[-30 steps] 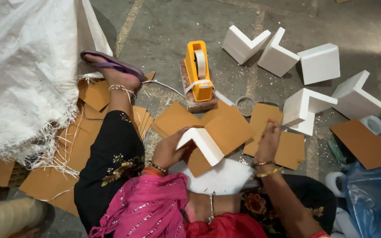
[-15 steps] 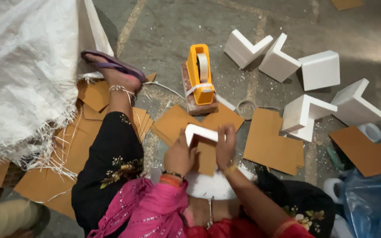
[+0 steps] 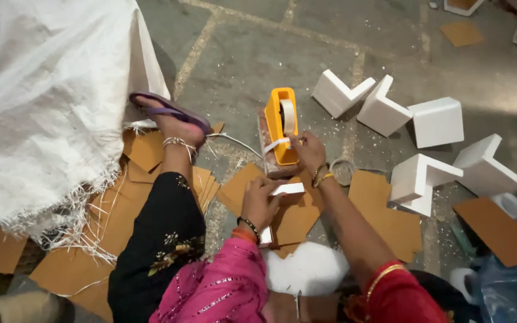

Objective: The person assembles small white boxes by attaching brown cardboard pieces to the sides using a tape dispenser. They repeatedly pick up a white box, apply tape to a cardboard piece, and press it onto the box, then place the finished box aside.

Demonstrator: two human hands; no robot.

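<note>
Taping step right now: left hand (image 3: pixel 262 202) clamps the white foam corner piece (image 3: pixel 286 190) against its cardboard (image 3: pixel 297 218) just above the lap, right hand (image 3: pixel 307 151) pinches the tape end (image 3: pixel 276 144) at the orange tape dispenser (image 3: pixel 282 125), needing a steady pull across.

tape dispenser (image 3: pixel 282 125) – orange | foam corners (image 3: pixel 390 110) – white | cardboard (image 3: pixel 390 215) – brown

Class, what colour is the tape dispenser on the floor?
Orange-yellow: the tape dispenser shows clearly in the head view.

Right hand (image 3: pixel 308 151) at orange tape dispenser (image 3: pixel 282 127)
</note>
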